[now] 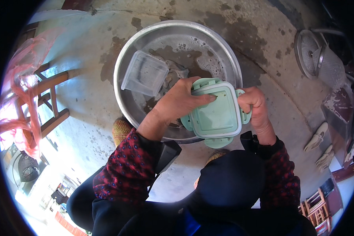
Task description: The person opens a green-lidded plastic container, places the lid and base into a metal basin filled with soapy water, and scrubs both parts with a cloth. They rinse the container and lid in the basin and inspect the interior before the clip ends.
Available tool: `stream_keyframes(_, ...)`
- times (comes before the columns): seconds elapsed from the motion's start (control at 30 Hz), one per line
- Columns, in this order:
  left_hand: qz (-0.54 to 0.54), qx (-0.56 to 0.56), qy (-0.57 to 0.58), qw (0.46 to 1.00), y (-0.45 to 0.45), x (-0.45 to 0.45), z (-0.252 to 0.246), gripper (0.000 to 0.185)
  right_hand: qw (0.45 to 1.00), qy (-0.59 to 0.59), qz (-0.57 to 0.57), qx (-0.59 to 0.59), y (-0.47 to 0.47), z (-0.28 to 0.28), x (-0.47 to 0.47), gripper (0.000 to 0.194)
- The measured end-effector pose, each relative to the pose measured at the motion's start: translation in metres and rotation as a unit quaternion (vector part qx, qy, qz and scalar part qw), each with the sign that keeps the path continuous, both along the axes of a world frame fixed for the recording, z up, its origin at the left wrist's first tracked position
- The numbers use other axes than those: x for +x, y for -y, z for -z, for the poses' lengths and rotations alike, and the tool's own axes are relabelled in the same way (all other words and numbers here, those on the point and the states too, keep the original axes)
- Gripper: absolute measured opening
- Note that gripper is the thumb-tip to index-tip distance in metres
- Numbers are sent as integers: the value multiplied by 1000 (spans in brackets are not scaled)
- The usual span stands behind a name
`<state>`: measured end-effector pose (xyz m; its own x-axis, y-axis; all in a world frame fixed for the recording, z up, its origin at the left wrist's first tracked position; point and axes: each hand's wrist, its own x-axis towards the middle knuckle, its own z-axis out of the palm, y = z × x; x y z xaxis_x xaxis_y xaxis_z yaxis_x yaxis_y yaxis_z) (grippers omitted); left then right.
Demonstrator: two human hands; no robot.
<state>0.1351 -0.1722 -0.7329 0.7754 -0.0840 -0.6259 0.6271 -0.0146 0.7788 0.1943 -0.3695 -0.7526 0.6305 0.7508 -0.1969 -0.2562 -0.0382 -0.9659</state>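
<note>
A pale green plastic snap-on lid [218, 115] with a white seal around its edge is held over the near right part of a large metal basin [239, 67]. My left hand [180, 103] grips its upper left side, thumb lying on the face near small dark specks. At the right side flap, my right hand [255, 106] has its fingers curled against the lid. Soapy, murky water fills the basin's bottom. A clear plastic container [146, 73] rests tilted at the basin's left, beside a wet greyish cloth [178, 69].
Wooden stool legs [54, 85] and a pink plastic bag [34, 88] are at the left. Pale shoes [316, 137] and a round metal-rimmed item [306, 54] lie to the right. The concrete floor [85, 38] has wet patches. My patterned shoe [121, 131] is beside the basin.
</note>
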Motion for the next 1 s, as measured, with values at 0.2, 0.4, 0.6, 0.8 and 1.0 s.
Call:
stream_keyframes(0.2,18,31,-15,999,5,0,6,40,999,11,-31,-18,-1,0,1,28)
stream_keyframes(0.4,3,55,-34,998,9,-3,10,39,999,38,-34,-18,0,4,0,28)
stream_keyframes(0.6,-1,29,-28,999,6,-5,9,39,1000,-11,-18,-19,3,6,-2,27)
stream_keyframes(0.8,2,40,-36,999,13,-5,15,40,999,26,-42,-19,3,6,1,26)
stream_keyframes(1.0,9,28,-28,999,11,-5,16,41,998,19,-51,-31,5,6,2,27)
